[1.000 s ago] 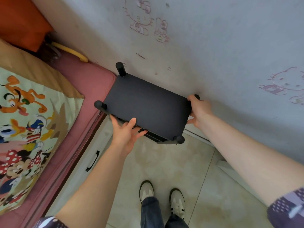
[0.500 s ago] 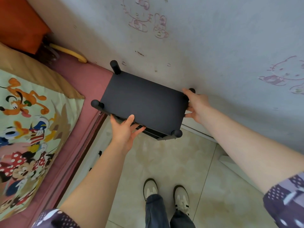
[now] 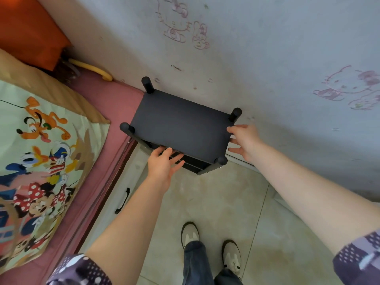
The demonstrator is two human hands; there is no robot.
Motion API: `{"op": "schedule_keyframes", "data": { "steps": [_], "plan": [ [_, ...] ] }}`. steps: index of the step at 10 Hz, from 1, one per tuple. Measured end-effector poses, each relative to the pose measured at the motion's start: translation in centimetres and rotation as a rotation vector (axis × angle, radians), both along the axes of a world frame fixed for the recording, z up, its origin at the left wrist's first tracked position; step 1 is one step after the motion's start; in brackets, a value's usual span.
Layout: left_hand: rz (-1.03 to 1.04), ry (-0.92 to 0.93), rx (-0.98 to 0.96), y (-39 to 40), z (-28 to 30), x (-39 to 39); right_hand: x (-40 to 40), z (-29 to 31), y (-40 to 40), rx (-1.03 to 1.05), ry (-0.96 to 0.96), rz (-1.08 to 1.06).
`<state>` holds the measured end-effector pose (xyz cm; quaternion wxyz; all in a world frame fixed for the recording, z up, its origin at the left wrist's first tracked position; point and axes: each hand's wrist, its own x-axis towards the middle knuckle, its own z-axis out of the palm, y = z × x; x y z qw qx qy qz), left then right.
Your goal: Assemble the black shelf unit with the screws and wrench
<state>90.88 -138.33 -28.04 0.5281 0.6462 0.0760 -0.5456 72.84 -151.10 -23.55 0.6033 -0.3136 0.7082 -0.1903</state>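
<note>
**Black shelf by the wall**

The black shelf unit [image 3: 181, 125] stands in the middle of the frame, against the wall [image 3: 267, 58], beside the bed [image 3: 98, 112]. The left hand [image 3: 163, 163] is wide open at its front edge. The right hand [image 3: 244, 140] is wide open just beside its right end.

A single head-worn wide-angle view looks steeply down from standing height, facing the wall [image 3: 267, 48], with the floor [image 3: 216, 202] below the outstretched arms.
</note>
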Motion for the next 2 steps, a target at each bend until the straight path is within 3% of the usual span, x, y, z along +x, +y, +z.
{"op": "schedule_keyframes", "data": {
  "steps": [2],
  "plan": [
    [-0.113, -0.076, 0.044, 2.0, 3.4, -1.1, -2.1, 1.7, 3.1, -0.036, 0.046, 0.07]
  ]
}}
